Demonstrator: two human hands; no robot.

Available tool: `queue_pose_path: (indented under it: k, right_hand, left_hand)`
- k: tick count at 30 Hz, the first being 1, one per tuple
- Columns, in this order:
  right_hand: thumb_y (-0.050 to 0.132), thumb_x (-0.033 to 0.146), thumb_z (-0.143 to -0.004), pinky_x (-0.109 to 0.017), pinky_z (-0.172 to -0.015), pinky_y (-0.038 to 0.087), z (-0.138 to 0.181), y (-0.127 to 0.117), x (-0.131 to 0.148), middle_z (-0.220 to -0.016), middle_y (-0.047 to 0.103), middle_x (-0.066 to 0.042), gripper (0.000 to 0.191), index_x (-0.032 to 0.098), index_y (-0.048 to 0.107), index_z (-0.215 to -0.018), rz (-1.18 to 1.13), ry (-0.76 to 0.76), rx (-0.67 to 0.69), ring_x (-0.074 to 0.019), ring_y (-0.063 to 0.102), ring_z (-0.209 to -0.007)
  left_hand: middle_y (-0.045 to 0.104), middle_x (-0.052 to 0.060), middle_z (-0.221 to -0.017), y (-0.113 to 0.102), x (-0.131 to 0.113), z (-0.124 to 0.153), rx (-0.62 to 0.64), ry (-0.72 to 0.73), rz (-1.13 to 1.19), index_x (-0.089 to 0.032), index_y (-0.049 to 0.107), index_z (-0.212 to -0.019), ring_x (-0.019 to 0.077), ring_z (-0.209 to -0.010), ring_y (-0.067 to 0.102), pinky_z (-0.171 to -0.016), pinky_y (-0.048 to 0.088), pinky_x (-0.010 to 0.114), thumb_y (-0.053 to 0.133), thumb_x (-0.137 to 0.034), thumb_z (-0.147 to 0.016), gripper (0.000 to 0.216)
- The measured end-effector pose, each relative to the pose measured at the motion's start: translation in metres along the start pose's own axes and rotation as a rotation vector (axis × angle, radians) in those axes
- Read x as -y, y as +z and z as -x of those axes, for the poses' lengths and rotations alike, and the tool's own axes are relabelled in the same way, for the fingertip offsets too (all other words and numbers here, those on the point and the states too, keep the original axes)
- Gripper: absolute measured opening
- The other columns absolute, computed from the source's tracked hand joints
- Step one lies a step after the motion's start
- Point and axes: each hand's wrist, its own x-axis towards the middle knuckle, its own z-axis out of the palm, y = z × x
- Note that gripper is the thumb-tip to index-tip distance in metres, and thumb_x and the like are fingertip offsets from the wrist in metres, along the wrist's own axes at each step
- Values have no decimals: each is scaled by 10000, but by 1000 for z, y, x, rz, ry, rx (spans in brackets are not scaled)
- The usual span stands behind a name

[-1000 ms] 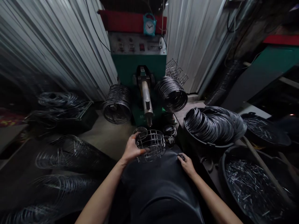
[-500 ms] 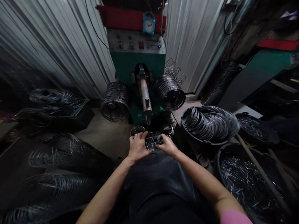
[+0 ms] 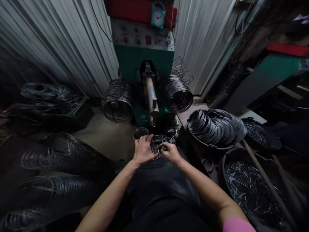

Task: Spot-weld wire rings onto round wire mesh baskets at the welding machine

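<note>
A small round wire frame (image 3: 156, 144) with crossing bars lies in front of my body, just below the machine's metal arm (image 3: 152, 96). My left hand (image 3: 143, 150) grips its left side, thumb along the near edge and an orange band on one finger. At the frame's right side, my right hand (image 3: 172, 153) is closed with thumb and fingers pinched around a small bunch of short metal wire pieces (image 3: 164, 148). The fingertips partly hide how those pieces meet the frame.
Wire-ring coils hang left (image 3: 117, 101) and right (image 3: 178, 94) of the green machine (image 3: 130, 61). A tub of wire rings (image 3: 217, 129) and a tub of short wire pieces (image 3: 248, 180) stand at right. Ring stacks (image 3: 65, 154) lie at left.
My view has tilted slightly down and shifted. My right hand has turned a little over the wire frame, while my left hand keeps its hold.
</note>
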Motion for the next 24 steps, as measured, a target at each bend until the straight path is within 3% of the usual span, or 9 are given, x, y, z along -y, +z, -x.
queue_pose_path:
  k: [10,14,24]
  right_hand:
    - [555,174,-804,-328,-822,496,-7,-18,-3,-992,678,-103,240,158,653,-1022,75,-287,292,-194,630,-926]
    - [647,147,-725,-310,-797,500,-11,-17,-1,-983,677,-88,301,171,648,-1025,134,-310,297,-194,635,-914]
    - [621,168,-783,-239,-720,493,-30,-16,-2,-888,703,-54,161,195,682,-929,217,-394,274,-156,659,-818]
  left_hand:
    - [503,122,-1169,-5,8,-4,18,-31,54,-183,403,-1276,331,-1082,444,-915,337,441,732,-326,-522,835]
    - [497,114,-1187,-6,13,-8,4,-26,86,-194,398,-1277,329,-1103,439,-933,332,443,730,-325,-519,838]
    - [507,116,-1174,-11,19,-21,11,-29,136,-184,420,-1258,316,-1096,458,-941,344,427,744,-286,-505,826]
